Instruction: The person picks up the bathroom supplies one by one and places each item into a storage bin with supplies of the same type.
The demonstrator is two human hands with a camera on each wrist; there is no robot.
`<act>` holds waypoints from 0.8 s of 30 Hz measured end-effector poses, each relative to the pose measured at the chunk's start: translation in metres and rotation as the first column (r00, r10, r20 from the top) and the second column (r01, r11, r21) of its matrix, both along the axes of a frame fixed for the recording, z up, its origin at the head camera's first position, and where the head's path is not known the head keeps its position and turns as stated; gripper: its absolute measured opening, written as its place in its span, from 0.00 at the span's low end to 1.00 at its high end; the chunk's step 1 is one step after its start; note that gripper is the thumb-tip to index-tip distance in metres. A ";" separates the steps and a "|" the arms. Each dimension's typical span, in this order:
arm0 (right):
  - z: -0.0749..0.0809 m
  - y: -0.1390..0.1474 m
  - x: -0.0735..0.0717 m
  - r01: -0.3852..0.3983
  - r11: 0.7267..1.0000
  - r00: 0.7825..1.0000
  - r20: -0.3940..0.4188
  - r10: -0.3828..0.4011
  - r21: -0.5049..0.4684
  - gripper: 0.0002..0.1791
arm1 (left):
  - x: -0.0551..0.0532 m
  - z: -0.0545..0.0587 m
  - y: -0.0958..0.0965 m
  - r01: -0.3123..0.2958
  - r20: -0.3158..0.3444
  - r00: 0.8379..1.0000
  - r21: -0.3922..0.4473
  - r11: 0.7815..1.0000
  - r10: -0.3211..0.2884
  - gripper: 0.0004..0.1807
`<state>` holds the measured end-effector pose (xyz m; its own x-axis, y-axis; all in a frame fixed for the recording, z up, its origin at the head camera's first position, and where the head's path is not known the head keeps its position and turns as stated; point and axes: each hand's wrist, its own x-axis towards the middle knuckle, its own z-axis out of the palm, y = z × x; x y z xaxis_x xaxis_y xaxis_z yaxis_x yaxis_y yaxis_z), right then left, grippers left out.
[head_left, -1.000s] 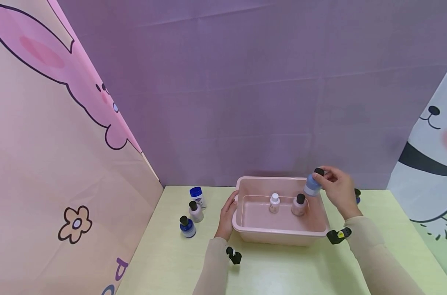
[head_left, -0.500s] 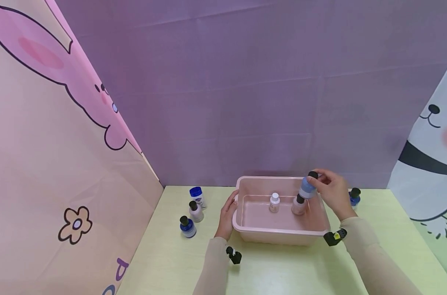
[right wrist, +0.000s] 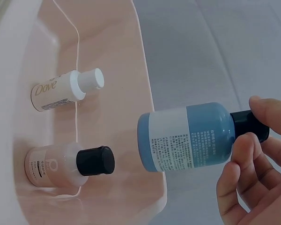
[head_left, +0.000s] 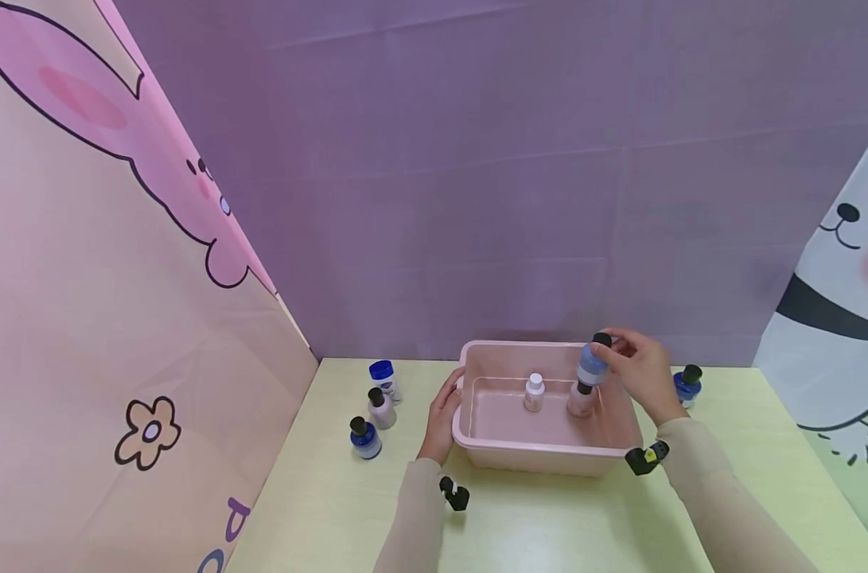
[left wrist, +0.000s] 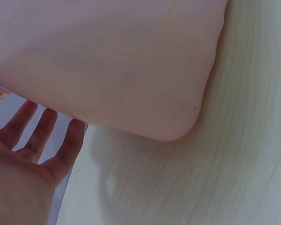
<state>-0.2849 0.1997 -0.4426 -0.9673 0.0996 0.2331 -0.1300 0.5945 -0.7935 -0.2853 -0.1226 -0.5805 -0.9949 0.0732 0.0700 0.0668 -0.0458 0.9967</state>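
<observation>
My right hand (head_left: 644,374) pinches the black cap of a light-blue bottle (right wrist: 187,137), with a white label, between thumb and fingers. The bottle hangs over the right part of a pink plastic basin (head_left: 534,455). Inside the basin stand a small white Dove bottle (right wrist: 56,91) and a pale pink bottle with a black cap (right wrist: 56,165). In the head view the blue bottle partly covers the pink one's cap. At the basin's left side, the fingers of my left hand (left wrist: 30,154) touch its edge, fairly straight. The left thumb is hard to make out.
On the table (head_left: 541,525), left of the basin, stand a blue-lidded jar (head_left: 385,380), a pale bottle (head_left: 381,410) and a dark-blue bottle (head_left: 365,439). Another dark-blue bottle (head_left: 687,386) stands behind my right wrist. A purple cloth backdrop (head_left: 434,199) rises at the back.
The right hand has moved left and slightly down with the light-blue bottle, from the basin's right rim to above the pink bottle. The left hand has stayed at the basin's side.
</observation>
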 end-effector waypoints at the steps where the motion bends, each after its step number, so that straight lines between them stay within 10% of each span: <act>1: 0.001 -0.001 0.000 -0.003 1.000 1.000 0.004 0.003 -0.001 0.29 | 0.000 0.000 0.000 0.000 0.003 1.000 0.005 1.000 0.000 0.23; 24: -0.004 -0.009 -0.006 -0.093 0.995 0.990 0.108 0.087 0.048 0.30 | 0.000 0.000 0.000 -0.015 -0.014 1.000 -0.004 1.000 0.015 0.23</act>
